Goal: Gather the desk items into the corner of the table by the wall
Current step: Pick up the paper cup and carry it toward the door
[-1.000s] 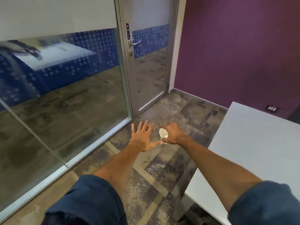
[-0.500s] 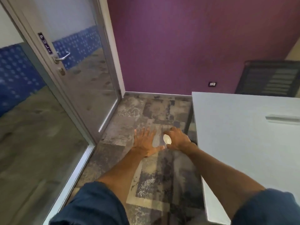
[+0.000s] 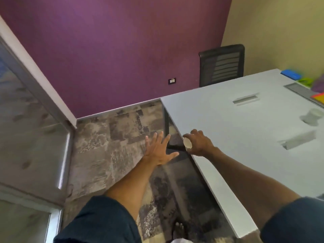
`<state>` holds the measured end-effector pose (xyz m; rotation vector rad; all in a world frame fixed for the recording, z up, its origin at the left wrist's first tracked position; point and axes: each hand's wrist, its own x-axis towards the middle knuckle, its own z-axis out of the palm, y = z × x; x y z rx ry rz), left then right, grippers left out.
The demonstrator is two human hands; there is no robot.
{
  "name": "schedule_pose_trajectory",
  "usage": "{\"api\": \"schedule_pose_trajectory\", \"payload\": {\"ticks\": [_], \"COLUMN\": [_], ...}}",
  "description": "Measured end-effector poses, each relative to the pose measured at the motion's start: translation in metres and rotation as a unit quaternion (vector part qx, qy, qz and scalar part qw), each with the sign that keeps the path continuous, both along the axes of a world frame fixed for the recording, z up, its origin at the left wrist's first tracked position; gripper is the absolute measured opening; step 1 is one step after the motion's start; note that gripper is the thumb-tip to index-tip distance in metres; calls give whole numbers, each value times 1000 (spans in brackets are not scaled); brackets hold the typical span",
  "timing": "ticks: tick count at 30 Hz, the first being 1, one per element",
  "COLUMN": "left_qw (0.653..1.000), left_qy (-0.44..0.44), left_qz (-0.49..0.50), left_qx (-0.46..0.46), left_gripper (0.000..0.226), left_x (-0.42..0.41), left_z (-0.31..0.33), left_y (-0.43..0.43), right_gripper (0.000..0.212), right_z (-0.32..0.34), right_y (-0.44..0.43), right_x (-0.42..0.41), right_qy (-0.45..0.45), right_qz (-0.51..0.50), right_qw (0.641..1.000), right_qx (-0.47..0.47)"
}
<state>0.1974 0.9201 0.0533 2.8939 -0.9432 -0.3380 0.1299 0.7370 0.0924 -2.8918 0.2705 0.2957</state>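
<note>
While the left hand (image 3: 158, 150) spreads flat, the right hand (image 3: 199, 143) grips a round white cup (image 3: 187, 143).

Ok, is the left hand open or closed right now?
Open. The left hand hangs over the floor with its fingers spread and holds nothing.

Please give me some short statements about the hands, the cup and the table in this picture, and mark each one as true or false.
1. The right hand holds a small white cup. True.
2. The left hand holds a pen. False: it is empty, fingers spread.
3. A black chair stands behind the white table. True.
4. The wall beside the chair is green. False: the purple wall is there.
</note>
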Motion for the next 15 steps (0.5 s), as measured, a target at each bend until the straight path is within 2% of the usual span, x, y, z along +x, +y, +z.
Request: {"api": "schedule_pose_trajectory", "payload": {"ticks": [7, 15], "left_qw": [997, 988], "left_qy": [2, -24], "left_qz": [-74, -152], "left_qx": [7, 26], "left_gripper": [94, 95], "left_x": [64, 115], "left_z": [-21, -33], "left_y": [-81, -166], "right_gripper": [68, 68], "right_z": [-21, -34], "right_y": [-70, -141], "right_x": [35, 56], "right_qy": [7, 9], "right_qz": [-110, -180], "right_qw": [994, 983], "right_qx": [19, 31]}}
